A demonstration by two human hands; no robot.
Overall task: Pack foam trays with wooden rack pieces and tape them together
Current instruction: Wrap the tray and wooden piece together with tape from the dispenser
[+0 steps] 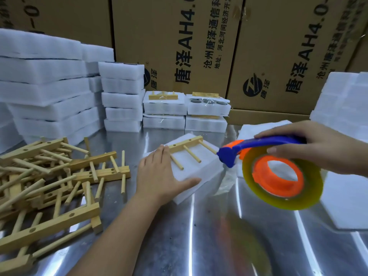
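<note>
Head view, foam tray (194,174): white soft block on shiny steel table (179,246), pegged wooden rack piece (186,148) on top.
Left hand (157,174): fingers straight, pressing tray's left side.
Right hand (310,148): curled round blue-orange tape dispenser (258,146), translucent yellowish roll.
Cut off: loose rack pile (45,176), left edge.

Shiny metal tabletop (163,246) streaked with light reflections, tall printed cardboard cartons (159,36) lined up behind

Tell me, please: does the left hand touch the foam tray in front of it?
Touching. The head view shows the left hand lying flat on the foam tray, with the thumb along its front edge.
</note>
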